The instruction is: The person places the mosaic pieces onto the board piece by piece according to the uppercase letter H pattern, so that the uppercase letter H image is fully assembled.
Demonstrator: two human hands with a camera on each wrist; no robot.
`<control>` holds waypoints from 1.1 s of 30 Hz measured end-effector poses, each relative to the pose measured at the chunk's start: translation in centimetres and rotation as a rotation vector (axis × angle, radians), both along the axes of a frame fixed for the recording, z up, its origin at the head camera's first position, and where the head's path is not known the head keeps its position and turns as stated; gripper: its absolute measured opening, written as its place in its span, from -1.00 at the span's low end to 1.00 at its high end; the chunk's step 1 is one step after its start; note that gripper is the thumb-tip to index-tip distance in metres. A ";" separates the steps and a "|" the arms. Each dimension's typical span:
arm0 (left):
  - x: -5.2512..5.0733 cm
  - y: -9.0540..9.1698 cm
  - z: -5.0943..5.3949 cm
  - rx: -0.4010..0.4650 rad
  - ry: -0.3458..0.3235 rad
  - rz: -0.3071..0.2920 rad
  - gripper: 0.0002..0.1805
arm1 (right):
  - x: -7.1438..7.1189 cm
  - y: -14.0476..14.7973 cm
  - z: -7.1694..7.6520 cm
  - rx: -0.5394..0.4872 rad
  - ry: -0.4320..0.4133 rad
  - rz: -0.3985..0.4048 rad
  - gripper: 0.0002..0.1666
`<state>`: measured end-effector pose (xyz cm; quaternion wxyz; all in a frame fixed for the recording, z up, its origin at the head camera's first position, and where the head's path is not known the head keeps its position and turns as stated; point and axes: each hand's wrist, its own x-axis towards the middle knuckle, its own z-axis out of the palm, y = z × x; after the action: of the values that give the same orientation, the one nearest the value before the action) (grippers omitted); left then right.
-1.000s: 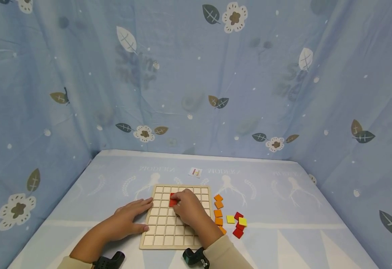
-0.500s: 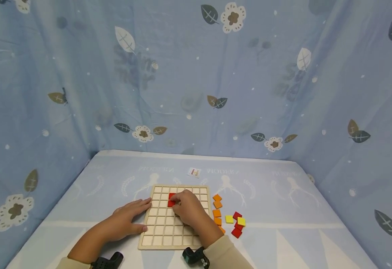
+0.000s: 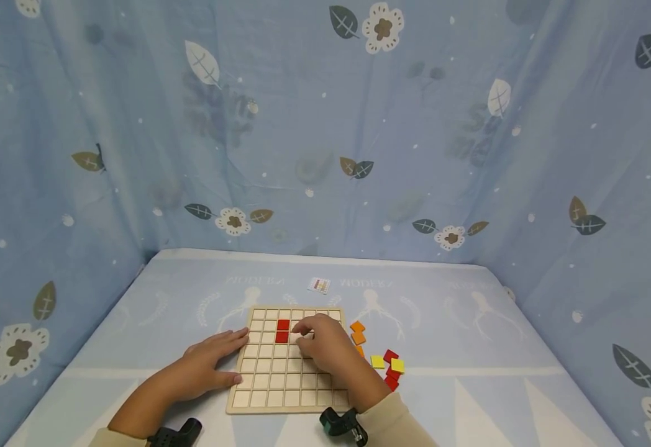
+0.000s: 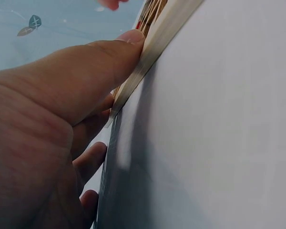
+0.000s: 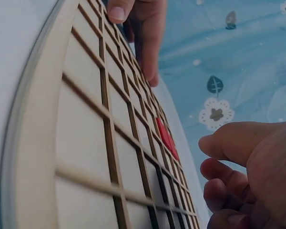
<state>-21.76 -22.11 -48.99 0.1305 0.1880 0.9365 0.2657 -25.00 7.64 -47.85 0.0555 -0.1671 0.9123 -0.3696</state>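
Observation:
A wooden grid board lies flat on the table. Two red square tiles sit in neighbouring cells of its upper part, one behind the other. My left hand rests at the board's left edge, its thumb and fingertips touching the frame; the left wrist view shows the thumb on the rim. Over the board, right of the red tiles, hovers my right hand. Its fingers are loosely bent, with nothing between them and the thumb. The hand and forearm hide several cells on the board's right side.
Orange tiles lie along the board's right side, partly hidden by the right arm. Farther right are yellow tiles and red tiles, some overlapping. A small printed card lies behind the board. A patterned curtain surrounds the table.
My right hand has let go of the red tile and drawn off to the right, leaving both red tiles uncovered. The left hand keeps its place at the board's edge.

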 end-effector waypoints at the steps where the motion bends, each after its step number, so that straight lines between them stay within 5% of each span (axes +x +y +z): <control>1: 0.0 0.0 0.0 0.001 -0.004 -0.001 -0.03 | 0.2 0.4 0.1 0.006 -0.001 -0.007 -0.77; 15: 0.0 0.0 -0.1 -0.021 -0.004 0.007 0.00 | 2.0 6.7 0.1 0.091 0.010 -0.103 -0.75; 33: -0.1 0.1 -0.4 -0.034 -0.011 0.039 0.00 | 2.8 12.2 -0.8 0.278 0.032 -0.363 -0.61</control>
<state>-21.87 -21.99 -49.40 0.1337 0.1662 0.9436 0.2532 -22.16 19.82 -48.67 -0.0037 0.0031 0.9704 -0.2416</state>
